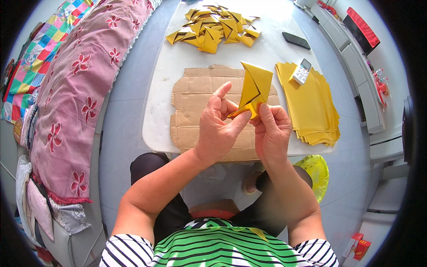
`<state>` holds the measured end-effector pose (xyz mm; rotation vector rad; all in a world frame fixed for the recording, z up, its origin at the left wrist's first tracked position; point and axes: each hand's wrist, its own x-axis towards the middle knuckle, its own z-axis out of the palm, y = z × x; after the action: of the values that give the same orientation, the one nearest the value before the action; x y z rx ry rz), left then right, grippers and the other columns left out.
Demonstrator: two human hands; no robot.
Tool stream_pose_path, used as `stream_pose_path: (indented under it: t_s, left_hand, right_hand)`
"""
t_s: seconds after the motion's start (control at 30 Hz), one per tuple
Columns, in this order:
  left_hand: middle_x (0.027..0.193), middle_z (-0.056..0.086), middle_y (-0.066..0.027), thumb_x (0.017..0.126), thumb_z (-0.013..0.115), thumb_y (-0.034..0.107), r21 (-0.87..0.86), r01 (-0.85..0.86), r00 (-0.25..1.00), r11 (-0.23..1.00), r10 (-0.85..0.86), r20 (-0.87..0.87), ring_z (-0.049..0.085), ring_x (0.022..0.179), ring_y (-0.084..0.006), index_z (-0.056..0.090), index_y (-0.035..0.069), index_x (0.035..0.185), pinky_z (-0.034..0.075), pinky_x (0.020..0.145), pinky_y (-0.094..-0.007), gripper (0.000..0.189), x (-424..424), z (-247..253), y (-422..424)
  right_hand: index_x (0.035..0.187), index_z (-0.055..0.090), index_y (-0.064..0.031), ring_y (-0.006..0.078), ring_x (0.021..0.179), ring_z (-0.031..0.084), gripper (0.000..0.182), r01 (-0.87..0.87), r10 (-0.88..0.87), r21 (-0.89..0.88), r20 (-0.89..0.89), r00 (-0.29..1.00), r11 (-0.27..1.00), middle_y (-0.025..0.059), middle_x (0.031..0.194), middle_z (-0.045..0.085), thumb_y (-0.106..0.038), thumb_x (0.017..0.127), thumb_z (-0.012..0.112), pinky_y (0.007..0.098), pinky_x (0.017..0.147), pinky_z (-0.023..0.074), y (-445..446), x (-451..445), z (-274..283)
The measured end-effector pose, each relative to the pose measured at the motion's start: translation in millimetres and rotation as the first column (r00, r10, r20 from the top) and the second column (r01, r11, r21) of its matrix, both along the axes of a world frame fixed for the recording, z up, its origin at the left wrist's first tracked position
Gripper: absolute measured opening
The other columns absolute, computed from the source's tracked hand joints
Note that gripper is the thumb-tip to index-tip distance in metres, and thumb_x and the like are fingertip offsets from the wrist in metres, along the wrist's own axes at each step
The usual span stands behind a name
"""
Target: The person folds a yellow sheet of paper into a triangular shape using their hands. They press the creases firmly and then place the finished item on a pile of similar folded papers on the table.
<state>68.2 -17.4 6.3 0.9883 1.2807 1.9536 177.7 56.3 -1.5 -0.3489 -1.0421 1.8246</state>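
Between my two hands I hold a folded piece of gold paper (pixel 256 83), raised above a flattened sheet of brown cardboard (pixel 193 110). My left hand (pixel 218 123) pinches its lower left corner between thumb and fingers, with the index finger stretched out. On the lower right edge, the thumb and fingers of my right hand (pixel 272 128) grip the paper. A diagonal flap and a dark slit show on its face. To the right lies a stack of flat gold paper sheets (pixel 307 110). Folded gold paper pieces (pixel 213 28) form a loose heap at the table's far end.
A white remote control (pixel 302 71) rests on the paper stack. Beyond it, a black smartphone (pixel 296 40) lies on the white table (pixel 156 110). A sofa with a pink floral cover (pixel 80 83) runs along the left. Near my right knee is a yellow-green plastic item (pixel 317 177).
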Motion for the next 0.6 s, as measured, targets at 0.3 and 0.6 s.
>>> stream_pose_path:
  t_s: [0.3, 0.6]
  left_hand:
    - [0.082, 0.064, -0.0033, 0.087, 0.068, 0.013, -0.151, 0.258, 0.896, 0.954, -0.177, 0.408, 0.059, 0.073, -0.0101, 0.064, 0.002, 0.091, 0.049, 0.072, -0.0235, 0.012, -12, -5, 0]
    - [0.088, 0.067, -0.0059, 0.088, 0.067, 0.014, -0.053, 0.210, 0.855, 0.976, -0.157, 0.495, 0.061, 0.082, -0.0138, 0.065, 0.004, 0.090, 0.048, 0.082, -0.0289, 0.010, -20, -21, 0]
  right_hand:
    - [0.086, 0.061, -0.0026, 0.0082, 0.073, 0.059, 0.014, 0.007, -0.015, 0.035, 0.226, 0.974, 0.999, 0.0028, 0.084, 0.063, -0.015, 0.092, 0.063, 0.0221, 0.068, 0.0495, 6, 5, -9]
    - [0.090, 0.064, 0.0003, 0.0069, 0.072, 0.058, 0.014, -0.154, 0.053, 0.161, 0.504, 0.862, 0.975, 0.0031, 0.081, 0.065, -0.012, 0.086, 0.070, 0.0206, 0.064, 0.0483, 4, 11, -3]
